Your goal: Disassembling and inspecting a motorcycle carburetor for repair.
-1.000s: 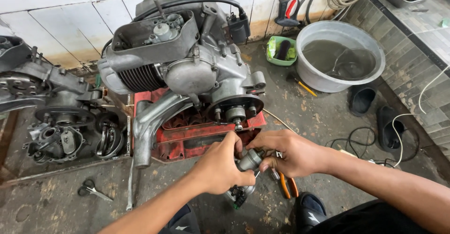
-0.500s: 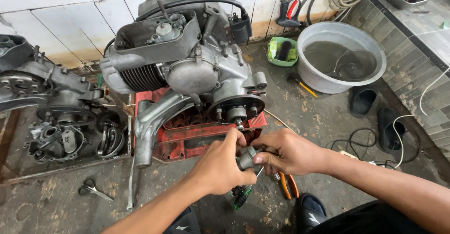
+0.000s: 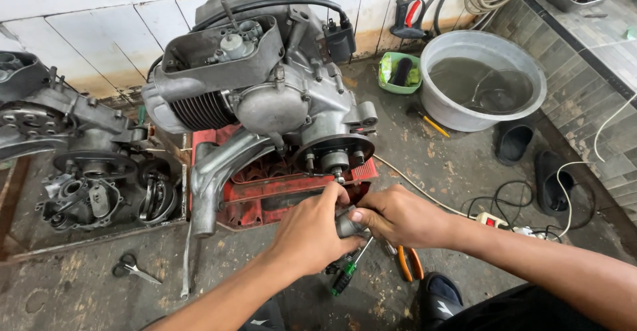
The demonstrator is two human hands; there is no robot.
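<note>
Engine [image 3: 265,99] blocks ahead; bare floor [image 3: 66,298] open at left.

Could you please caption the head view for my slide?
Both hands, left hand and right hand, hold a small grey part before an engine.

A small dark grey cylindrical metal part [image 3: 346,223] sits pinched between the left hand [image 3: 312,231] and the right hand [image 3: 400,215], their fingers [image 3: 359,215] wrapped over most of it; it lies roughly level, low over the concrete floor [image 3: 464,165], just below the round hub of the grey motor engine [image 3: 265,99]
</note>
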